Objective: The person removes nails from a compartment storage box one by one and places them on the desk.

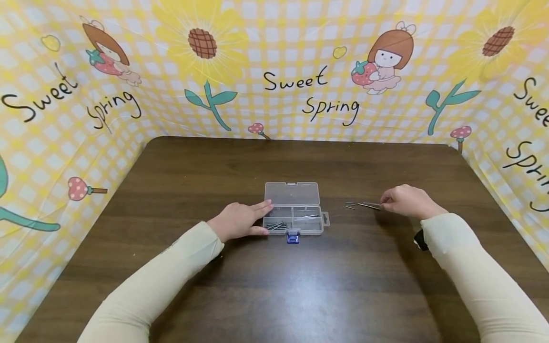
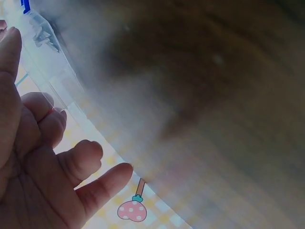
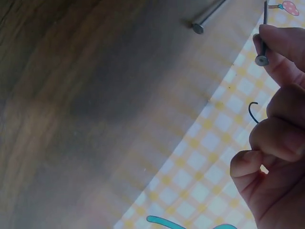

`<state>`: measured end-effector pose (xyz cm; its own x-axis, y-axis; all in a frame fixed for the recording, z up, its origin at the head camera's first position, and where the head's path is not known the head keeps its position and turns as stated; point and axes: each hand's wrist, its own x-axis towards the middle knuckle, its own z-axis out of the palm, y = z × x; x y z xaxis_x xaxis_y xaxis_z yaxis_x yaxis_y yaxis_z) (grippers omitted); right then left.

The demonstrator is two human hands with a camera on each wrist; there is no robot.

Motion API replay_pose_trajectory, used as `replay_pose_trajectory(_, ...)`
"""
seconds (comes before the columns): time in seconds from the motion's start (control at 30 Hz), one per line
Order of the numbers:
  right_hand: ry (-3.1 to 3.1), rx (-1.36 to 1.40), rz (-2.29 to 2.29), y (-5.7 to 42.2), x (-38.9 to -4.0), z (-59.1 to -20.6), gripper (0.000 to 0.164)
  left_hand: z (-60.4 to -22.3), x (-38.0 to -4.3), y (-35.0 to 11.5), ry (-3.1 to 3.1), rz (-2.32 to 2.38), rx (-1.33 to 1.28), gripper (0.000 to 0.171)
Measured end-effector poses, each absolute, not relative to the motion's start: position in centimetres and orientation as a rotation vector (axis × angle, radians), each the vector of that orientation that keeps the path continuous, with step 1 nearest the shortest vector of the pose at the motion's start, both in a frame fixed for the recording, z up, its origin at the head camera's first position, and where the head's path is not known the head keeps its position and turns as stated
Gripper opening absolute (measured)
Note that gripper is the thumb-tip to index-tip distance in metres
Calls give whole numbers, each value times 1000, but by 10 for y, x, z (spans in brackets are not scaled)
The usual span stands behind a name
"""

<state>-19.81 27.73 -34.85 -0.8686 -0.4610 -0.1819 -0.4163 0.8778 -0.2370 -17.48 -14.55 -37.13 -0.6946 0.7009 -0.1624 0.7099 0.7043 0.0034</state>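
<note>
Pinched nail: a grey metal nail (image 3: pixel 261 60), flat head toward the right wrist camera, held just over the right part of the table.
Right hand: the right hand (image 1: pixel 405 201) grasps that nail between thumb and forefinger; its other fingers are curled in toward the palm.
Neighbouring nail: another nail (image 3: pixel 209 16) lies on the tabletop near the pinched one, its shank running away from the right wrist camera.
Small pieces: a few thin metal pieces (image 1: pixel 350 207) lie between the box and the right hand — too small to make out fully.
Box: a clear plastic box (image 1: pixel 309 233) sits left of these pieces, its lid (image 1: pixel 292 194) swung back, away from the person.
Compartments: a heap of nails (image 1: pixel 276 226) fills the front left one; slim nails (image 1: pixel 310 216) lie on the right side — exact compartment unclear.
Fittings: a blue latch (image 1: pixel 293 237) hangs at the front, a hanging tab (image 1: pixel 326 219) juts from the right end.
Left hand: the left hand (image 1: pixel 240 221) touches the box's left end, fingers extended and grasping nothing, thumb by the front corner.
Sleeves: pale cream sleeves (image 1: pixel 150 276) cover both arms.
Surroundings: dark wood-grain table (image 1: pixel 206 164), yellow checked cloth (image 1: pixel 291 47) with "Sweet Spring" lettering behind and at both sides.
</note>
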Motion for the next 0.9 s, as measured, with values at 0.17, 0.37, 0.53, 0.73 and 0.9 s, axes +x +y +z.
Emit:
replay_pose_trajectory(0.17, 2796, -663, -275, 275, -200, -356, 13, -372, -176, -146, 2750, -75, 1138, 71)
replay_pose_trajectory(0.37, 2780, -662, -246, 271, -203, -360, 14, -372, -179, -146, 2741, -56, 1128, 72)
replay_pose_trajectory(0.53, 2765, -644, -216, 266, -206, -361, 11, -371, -179, -146, 2762, -61, 1124, 71)
replay_pose_trajectory(0.73, 2733, -621, -190, 264, -205, -365, 7, -372, -175, -146, 2725, -29, 1099, 71)
replay_pose_trajectory(0.9, 2743, -611, -190, 264, -204, -366, 7, -374, -174, -145, 2728, -16, 1083, 71)
